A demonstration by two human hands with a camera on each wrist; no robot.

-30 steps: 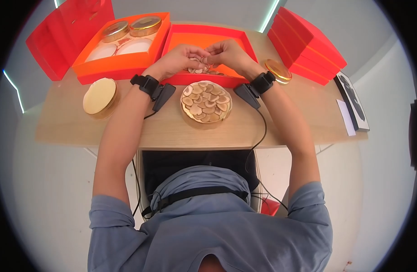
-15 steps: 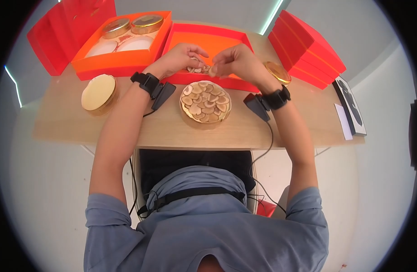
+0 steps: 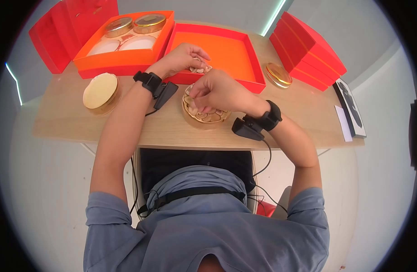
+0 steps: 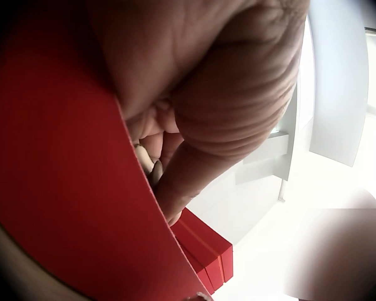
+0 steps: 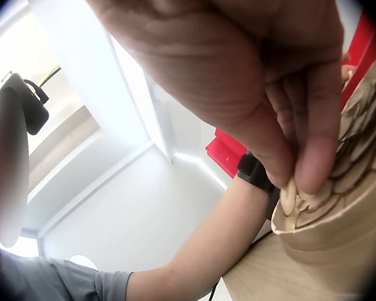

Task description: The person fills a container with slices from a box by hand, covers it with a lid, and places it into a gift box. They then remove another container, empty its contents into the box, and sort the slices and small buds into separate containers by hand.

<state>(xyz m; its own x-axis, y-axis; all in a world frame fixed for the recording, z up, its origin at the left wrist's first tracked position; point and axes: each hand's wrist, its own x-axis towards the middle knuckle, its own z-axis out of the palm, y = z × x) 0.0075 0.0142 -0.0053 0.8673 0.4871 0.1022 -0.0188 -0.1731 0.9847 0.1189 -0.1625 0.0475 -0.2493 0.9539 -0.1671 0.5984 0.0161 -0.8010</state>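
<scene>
My right hand (image 3: 222, 94) is over a round container (image 3: 200, 123) filled with overlapping thin, pale-brown dried slices (image 3: 218, 118). In the right wrist view its thumb and finger pinch one slice (image 5: 288, 199) right at the container's rim. My left hand (image 3: 179, 59) is at the front wall of a red tray (image 3: 259, 77) with an orange floor. Loosely curled, its fingers hold several more slices (image 3: 201, 70) over that tray. The left wrist view shows slices (image 4: 145, 160) among the fingers, partly hidden behind the red wall.
At the back left stands an orange box (image 3: 88, 63) with gold-lidded tins (image 3: 149, 23), beside a red bag (image 3: 59, 41). A cream-topped round tin (image 3: 99, 90) is left, a gold lid (image 3: 278, 75) right, by stacked red boxes (image 3: 308, 50). A black-and-white box (image 3: 351, 109) lies at the right edge.
My right hand has moved from beside the left hand, first a little right, then toward me and down to the round container with a slice. My left hand has stayed nearly in place.
</scene>
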